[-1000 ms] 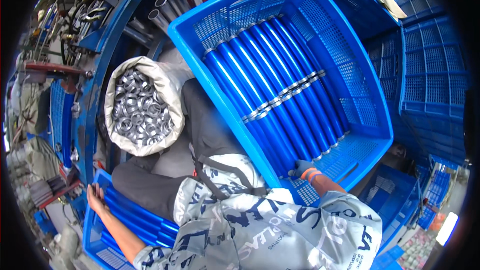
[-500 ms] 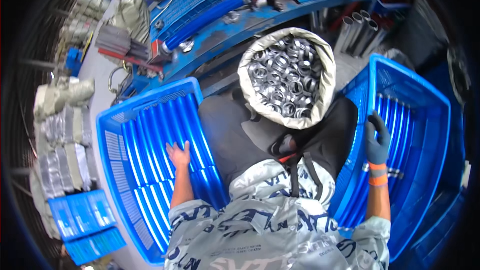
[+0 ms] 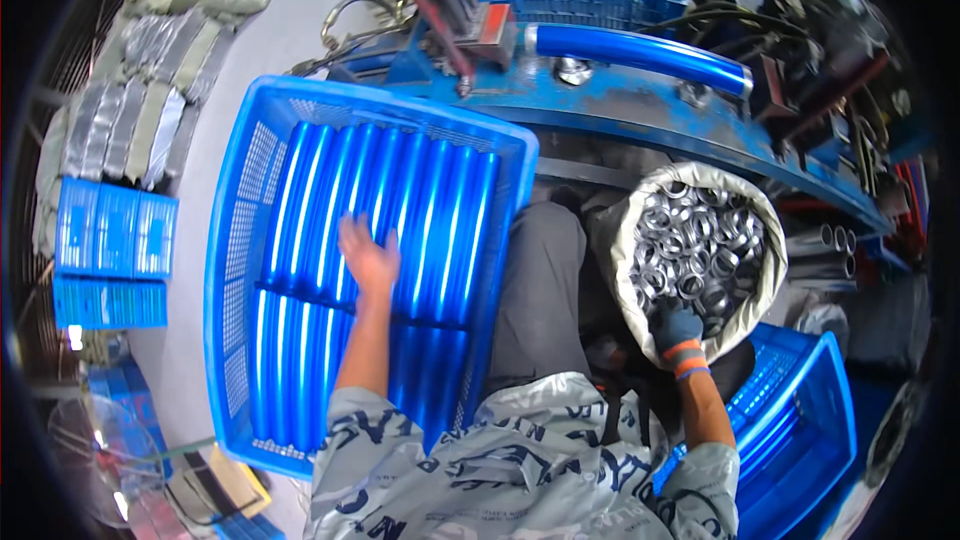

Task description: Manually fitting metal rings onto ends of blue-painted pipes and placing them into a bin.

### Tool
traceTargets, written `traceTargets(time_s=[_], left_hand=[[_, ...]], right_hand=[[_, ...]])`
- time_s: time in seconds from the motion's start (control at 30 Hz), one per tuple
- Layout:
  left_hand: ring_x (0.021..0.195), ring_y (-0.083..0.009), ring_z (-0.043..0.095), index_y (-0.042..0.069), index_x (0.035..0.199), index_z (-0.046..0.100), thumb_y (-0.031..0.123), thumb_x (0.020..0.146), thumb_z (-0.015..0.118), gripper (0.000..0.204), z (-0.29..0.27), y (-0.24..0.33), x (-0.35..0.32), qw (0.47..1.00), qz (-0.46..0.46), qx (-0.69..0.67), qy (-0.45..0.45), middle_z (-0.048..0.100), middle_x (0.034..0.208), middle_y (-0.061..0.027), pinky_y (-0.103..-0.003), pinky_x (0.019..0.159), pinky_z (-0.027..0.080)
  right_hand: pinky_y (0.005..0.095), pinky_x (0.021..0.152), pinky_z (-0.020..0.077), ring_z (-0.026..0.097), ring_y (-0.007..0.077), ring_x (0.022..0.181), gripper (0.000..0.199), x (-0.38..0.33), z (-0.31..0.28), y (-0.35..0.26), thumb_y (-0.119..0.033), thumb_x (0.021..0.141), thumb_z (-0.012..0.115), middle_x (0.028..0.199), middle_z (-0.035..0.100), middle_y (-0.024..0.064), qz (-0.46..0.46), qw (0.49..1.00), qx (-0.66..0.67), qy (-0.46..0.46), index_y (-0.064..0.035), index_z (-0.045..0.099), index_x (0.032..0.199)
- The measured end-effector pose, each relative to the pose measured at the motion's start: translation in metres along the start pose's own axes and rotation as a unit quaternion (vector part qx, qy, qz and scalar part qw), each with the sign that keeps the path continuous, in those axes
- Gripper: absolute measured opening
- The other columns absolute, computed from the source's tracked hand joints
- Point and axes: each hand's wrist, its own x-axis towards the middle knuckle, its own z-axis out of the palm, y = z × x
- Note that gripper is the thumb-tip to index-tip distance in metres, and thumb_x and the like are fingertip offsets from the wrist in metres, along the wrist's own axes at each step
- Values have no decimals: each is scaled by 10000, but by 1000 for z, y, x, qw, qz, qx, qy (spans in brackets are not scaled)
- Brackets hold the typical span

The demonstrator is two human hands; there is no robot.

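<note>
My bare left hand is over the rows of shiny blue tubes in the left blue crate. Its fingers are apart with nothing in them; whether they touch the tubes I cannot tell. In a grey glove with an orange cuff, my right hand reaches over the near rim of a cream sack. Silver metal rings fill this sack, and the fingertips are down among them, too hidden to show any grip.
A blue metal bench runs across the far side, with a single blue tube lying on it. At the lower right another blue crate holds more blue tubes. Bare metal pipes lie beyond the sack.
My view has turned left. The right hand has gone from above the right crate into the sack of rings. My left hand stays over the tubes in the left crate.
</note>
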Motion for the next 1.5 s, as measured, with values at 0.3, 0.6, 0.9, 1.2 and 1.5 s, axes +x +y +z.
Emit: traceTargets(time_s=[0.3,0.6,0.9,1.2,1.5], left_hand=[[1573,-482,566,-42,1749,441,821,837,887,1332,-12,-59,61,950,-226,-1,-214,582,1692,-320,-579,1303,479],[1610,-459,535,16,1785,411,870,831,852,1354,3,-69,62,947,-237,31,-213,561,1730,-282,-587,1309,467],[1573,-453,578,-3,1764,436,858,838,853,1332,5,-71,51,951,-226,42,-206,579,1714,-283,-588,1298,476],[1576,-468,565,-15,1759,432,845,855,847,1315,13,-70,49,952,-223,35,-208,577,1704,-303,-602,1299,460],[1557,-495,574,-29,1763,412,856,873,825,1321,13,-65,54,958,-198,45,-204,566,1697,-334,-584,1292,475]], right_hand=[[607,954,587,736,443,1212,853,-7,-57,-5,-649,876,851,1220,791,194,81,995,-2,-65,-192,654,1569],[612,1012,622,696,505,1281,233,-34,-22,12,-273,889,804,1568,690,248,60,991,40,115,-114,832,1057],[595,934,629,747,466,1174,325,-36,-31,11,-367,913,797,1448,739,236,86,995,-8,40,-113,812,1114],[598,916,620,782,420,1102,293,-25,-15,14,-436,942,770,1186,822,178,84,996,-34,10,-173,880,1009],[585,885,641,819,422,983,440,-17,-23,20,-622,921,806,998,852,169,102,995,-15,14,-193,900,957]])
